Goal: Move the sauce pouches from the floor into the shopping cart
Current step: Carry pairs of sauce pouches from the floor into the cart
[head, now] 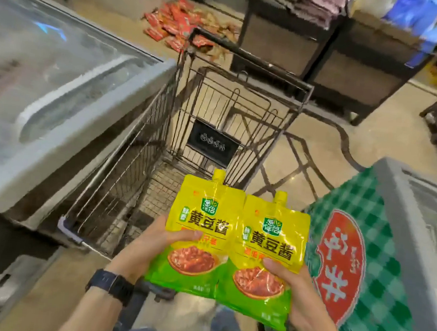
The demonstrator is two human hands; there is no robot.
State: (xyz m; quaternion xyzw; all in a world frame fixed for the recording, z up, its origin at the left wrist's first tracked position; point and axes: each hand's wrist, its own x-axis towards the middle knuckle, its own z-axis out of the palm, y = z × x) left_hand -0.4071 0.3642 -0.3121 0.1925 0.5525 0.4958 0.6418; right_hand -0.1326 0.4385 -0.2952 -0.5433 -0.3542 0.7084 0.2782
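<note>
Two yellow-green sauce pouches with spout caps are held side by side above the near end of the black wire shopping cart (138, 163). My left hand (152, 249) grips the left pouch (201, 224) with its thumb on the front. My right hand (291, 290) grips the right pouch (271, 244) the same way. A dark watch sits on my left wrist. The cart's basket looks bare inside. A heap of red pouches (177, 21) lies on the floor beyond the cart's far end.
A chest freezer (58, 114) with a glass lid flanks the cart on the left. Another freezer (417, 235) with a green checkered banner stands on the right. Dark display stands (327, 58) rise at the back right. Beige tiled floor (304, 172) lies between them.
</note>
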